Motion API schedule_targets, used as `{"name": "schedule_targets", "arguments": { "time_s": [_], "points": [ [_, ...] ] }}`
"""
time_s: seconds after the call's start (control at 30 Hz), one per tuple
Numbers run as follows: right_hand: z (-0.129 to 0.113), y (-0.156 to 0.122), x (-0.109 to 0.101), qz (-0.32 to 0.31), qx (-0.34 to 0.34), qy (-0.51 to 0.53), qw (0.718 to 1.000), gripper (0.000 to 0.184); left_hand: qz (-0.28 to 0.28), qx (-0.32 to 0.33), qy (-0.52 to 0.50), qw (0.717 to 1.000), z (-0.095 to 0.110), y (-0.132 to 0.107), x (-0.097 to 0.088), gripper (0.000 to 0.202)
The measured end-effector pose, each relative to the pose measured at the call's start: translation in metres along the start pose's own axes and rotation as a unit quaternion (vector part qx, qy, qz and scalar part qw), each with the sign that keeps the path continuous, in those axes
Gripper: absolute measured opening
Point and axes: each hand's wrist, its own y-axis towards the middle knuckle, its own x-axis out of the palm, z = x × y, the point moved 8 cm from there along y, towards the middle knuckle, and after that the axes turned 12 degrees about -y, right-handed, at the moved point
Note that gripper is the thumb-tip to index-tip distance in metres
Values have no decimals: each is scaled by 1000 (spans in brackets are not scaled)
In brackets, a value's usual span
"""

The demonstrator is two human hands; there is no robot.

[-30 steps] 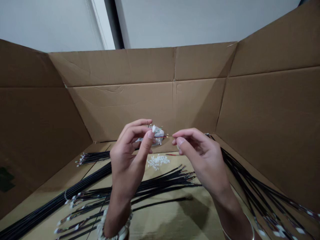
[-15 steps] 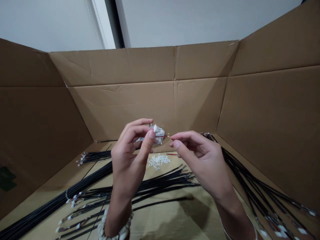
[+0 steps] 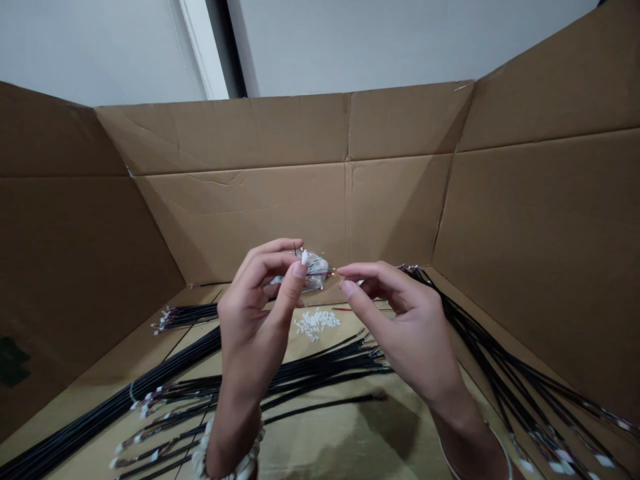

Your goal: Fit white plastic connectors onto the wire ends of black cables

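Observation:
My left hand [image 3: 255, 313] is closed, with thumb and index finger pinching a small white connector [image 3: 305, 257]. Thin coloured wires [image 3: 319, 273], red and blue among them, run from beside that thumb towards the right. Their tips meet the thumb and index finger of my right hand [image 3: 413, 333], closed in a pinch on the wire ends. Both hands are raised above the work surface, facing each other. Behind them lies a clear plastic bag [image 3: 316, 283], partly covered by my left fingers. A pile of small white connectors [image 3: 316, 323] rests below the gap between my hands.
Black cables [image 3: 320, 370] with wired ends lie across the middle. A tied black bundle [image 3: 165, 370] and a shorter bundle [image 3: 195, 313] sit left; more cables [image 3: 493, 360] lie right. A thin red stick [image 3: 342, 309] is near the pile. Cardboard walls [image 3: 250, 200] enclose three sides.
Both hands have shifted very slightly left in view, along with the white connector. My right fingertips are still at the wire tips, with the thumb a little nearer the index finger.

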Motion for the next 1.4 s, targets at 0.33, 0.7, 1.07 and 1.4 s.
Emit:
{"name": "schedule_targets", "arguments": {
  "time_s": [0.33, 0.7, 1.07, 1.4],
  "points": [
    [-10, -2, -2, 8, -37, -23, 999, 13, -2, 3, 4, 1000, 0, 0, 0, 8],
    [-11, -4, -3, 5, -27, -45, 999, 15, 0, 3, 7, 1000, 3, 0, 1, 9],
    [-10, -3, -3, 3, -10, -41, 999, 18, -2, 5, 13, 1000, 4, 1, 3, 8],
    [-12, -5, -6, 13, -10, -45, 999, 17, -2, 11, 17, 1000, 5, 0, 2, 9]
  ]
}}
